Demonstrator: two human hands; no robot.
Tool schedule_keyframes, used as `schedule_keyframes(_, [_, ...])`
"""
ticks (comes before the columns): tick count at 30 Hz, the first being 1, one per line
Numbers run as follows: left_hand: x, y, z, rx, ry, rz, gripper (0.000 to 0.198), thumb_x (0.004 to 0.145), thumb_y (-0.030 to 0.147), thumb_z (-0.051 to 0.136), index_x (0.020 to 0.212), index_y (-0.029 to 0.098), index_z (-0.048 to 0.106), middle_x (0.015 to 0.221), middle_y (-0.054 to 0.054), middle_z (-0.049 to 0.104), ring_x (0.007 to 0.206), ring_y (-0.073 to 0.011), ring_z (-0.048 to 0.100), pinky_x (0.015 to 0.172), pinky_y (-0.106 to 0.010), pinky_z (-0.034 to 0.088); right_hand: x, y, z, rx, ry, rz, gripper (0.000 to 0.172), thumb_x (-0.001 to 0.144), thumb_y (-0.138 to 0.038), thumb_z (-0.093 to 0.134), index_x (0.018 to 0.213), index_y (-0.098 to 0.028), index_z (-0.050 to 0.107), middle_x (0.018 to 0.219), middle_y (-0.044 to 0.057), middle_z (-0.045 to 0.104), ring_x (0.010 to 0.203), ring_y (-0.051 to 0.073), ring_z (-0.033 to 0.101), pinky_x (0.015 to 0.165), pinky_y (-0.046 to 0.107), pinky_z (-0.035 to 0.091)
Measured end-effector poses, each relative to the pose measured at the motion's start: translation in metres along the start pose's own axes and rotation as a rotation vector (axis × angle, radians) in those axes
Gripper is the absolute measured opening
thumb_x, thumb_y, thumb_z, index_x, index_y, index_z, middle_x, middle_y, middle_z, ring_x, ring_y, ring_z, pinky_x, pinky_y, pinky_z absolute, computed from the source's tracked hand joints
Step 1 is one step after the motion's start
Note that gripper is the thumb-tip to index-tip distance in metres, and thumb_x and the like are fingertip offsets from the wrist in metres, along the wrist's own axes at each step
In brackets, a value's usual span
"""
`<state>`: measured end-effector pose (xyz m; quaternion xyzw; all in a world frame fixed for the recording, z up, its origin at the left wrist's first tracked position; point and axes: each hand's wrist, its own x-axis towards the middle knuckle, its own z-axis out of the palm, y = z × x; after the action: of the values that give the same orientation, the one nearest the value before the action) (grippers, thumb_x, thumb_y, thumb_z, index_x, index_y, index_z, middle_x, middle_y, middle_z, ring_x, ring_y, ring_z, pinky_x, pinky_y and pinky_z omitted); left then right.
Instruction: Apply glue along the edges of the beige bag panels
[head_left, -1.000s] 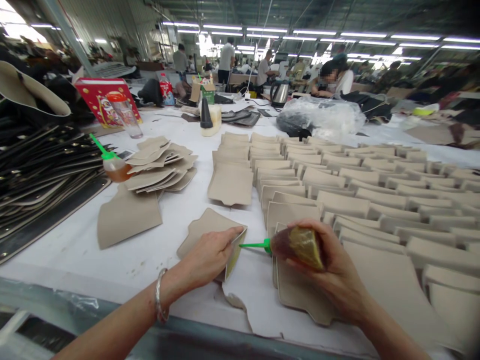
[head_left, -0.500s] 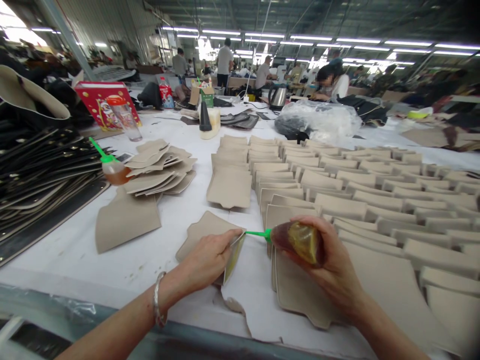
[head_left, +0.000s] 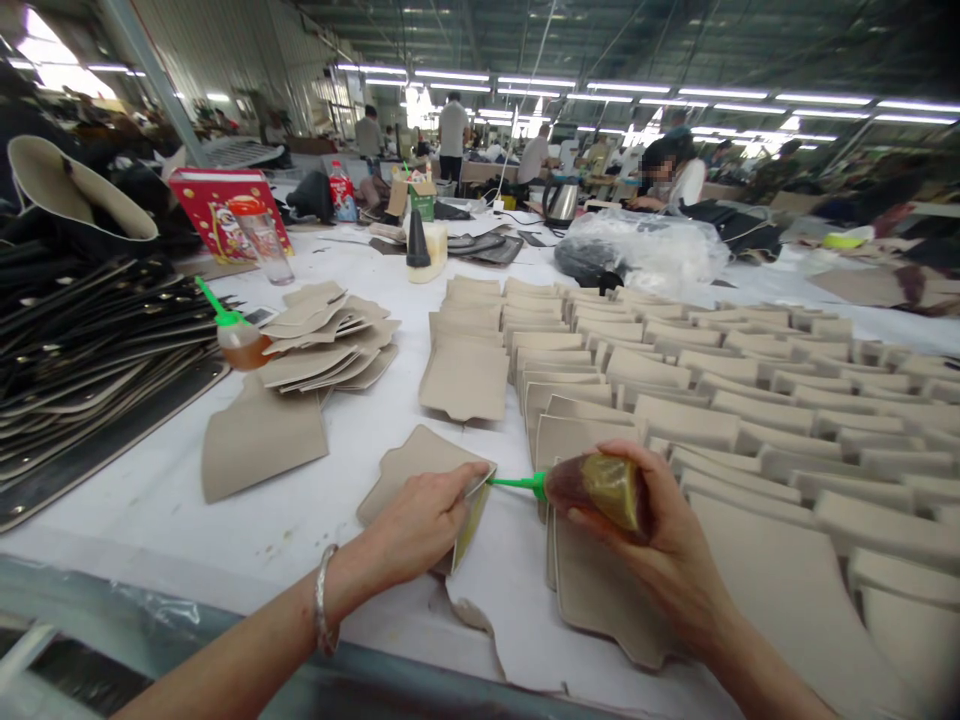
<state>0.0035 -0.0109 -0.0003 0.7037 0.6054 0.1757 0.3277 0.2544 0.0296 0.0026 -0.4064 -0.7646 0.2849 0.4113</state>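
Note:
My right hand point(head_left: 664, 530) is wrapped round a squeeze bottle point(head_left: 600, 490) of brownish-yellow liquid, tipped on its side with its thin green nozzle pointing left. The nozzle tip is at the right edge of a beige leather-like piece point(head_left: 409, 460). My left hand point(head_left: 424, 520) holds that piece near its far right corner, index finger stretched along the edge and the other fingers curled. A wet yellowish strip shows along the piece's turned-up right side. The left thumb is hidden.
Overlapping rows of beige pieces point(head_left: 720, 400) cover the table's right side. At left lie a loose beige stack point(head_left: 330, 340), a second green-tipped bottle point(head_left: 240, 340) and black strips point(head_left: 90, 390). Farther back stand a clear tumbler point(head_left: 262, 240) and a kettle point(head_left: 560, 203). Several people work beyond.
The nozzle tip has slid a little toward me along the piece's edge, away from the far corner. My left hand keeps its hold. The whole view has shifted slightly.

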Motion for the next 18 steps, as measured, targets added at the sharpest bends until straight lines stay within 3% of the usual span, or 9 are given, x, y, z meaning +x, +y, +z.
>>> schedule_keyframes(4, [-0.001,-0.001,0.001,0.02,0.009,-0.004,0.047,0.091,0.022,0.033,0.135,0.024,0.048,0.125,-0.006,0.063,0.112,-0.0236,0.06,0.097,-0.036,0.044,-0.006,-0.002,-0.001,0.103,-0.106,0.138,0.048,0.084,-0.042,0.071,0.123,-0.029,0.046,0.112,0.001,0.054,0.095,0.021,0.055,0.081,0.029,0.042])
schedule_keyframes(10, [-0.001,-0.002,0.002,-0.004,0.011,-0.001,0.047,0.09,0.021,0.033,0.134,0.025,0.049,0.127,-0.005,0.061,0.116,-0.0233,0.058,0.099,-0.036,0.043,-0.004,0.0,0.0,0.005,0.022,0.15,0.049,0.081,-0.045,0.071,0.121,-0.029,0.048,0.108,0.0,0.053,0.09,0.02,0.054,0.077,0.029,0.042])
schedule_keyframes(16, [-0.002,0.001,0.001,-0.015,0.023,-0.004,0.049,0.087,0.017,0.034,0.134,0.023,0.049,0.126,-0.004,0.062,0.112,-0.0219,0.059,0.097,-0.033,0.043,-0.019,-0.003,0.003,0.165,-0.124,0.267,0.052,0.083,-0.048,0.07,0.124,-0.029,0.044,0.106,0.001,0.055,0.088,0.02,0.057,0.075,0.029,0.044])
schedule_keyframes(18, [-0.002,0.002,0.001,-0.02,0.027,-0.013,0.049,0.087,0.017,0.035,0.134,0.025,0.049,0.124,-0.003,0.063,0.111,-0.0214,0.06,0.095,-0.032,0.044,-0.019,-0.004,0.003,0.176,-0.097,0.283,0.053,0.083,-0.049,0.07,0.124,-0.029,0.044,0.103,0.001,0.056,0.086,0.02,0.057,0.074,0.028,0.044])
